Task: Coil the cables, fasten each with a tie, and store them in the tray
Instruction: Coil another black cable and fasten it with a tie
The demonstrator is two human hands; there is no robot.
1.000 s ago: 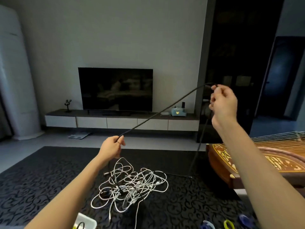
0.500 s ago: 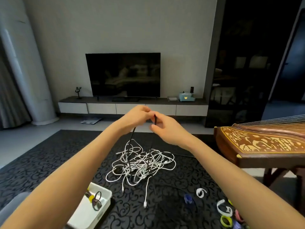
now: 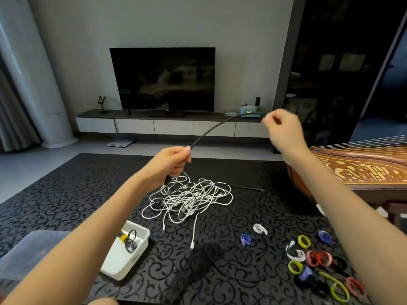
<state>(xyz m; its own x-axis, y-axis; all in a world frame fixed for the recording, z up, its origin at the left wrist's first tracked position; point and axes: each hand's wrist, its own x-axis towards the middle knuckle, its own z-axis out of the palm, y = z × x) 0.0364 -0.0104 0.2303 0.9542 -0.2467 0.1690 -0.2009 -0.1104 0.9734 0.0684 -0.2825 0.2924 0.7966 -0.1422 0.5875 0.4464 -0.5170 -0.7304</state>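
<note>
A black cable (image 3: 211, 129) stretches in an arc between my two hands above the dark patterned table (image 3: 66, 194). My left hand (image 3: 170, 162) grips one part of it, with a black plug end hanging just below the fist. My right hand (image 3: 280, 126), raised to the right, pinches the cable further along. Beneath them lies a tangled heap of white cables (image 3: 189, 199). A white tray (image 3: 126, 253) at the lower left holds a coiled dark cable with a yellow tie. Several coloured ties (image 3: 312, 258) are scattered at the lower right.
A wooden zither (image 3: 363, 172) stands at the right edge of the table. A clear plastic lid (image 3: 26, 247) lies left of the tray. A TV (image 3: 163, 79) on a low cabinet faces me across the floor. A second black cable trails over the table front.
My hands were together above the white heap half a second ago. They have drawn apart, the right hand rising to the right and pulling the black cable out between them.
</note>
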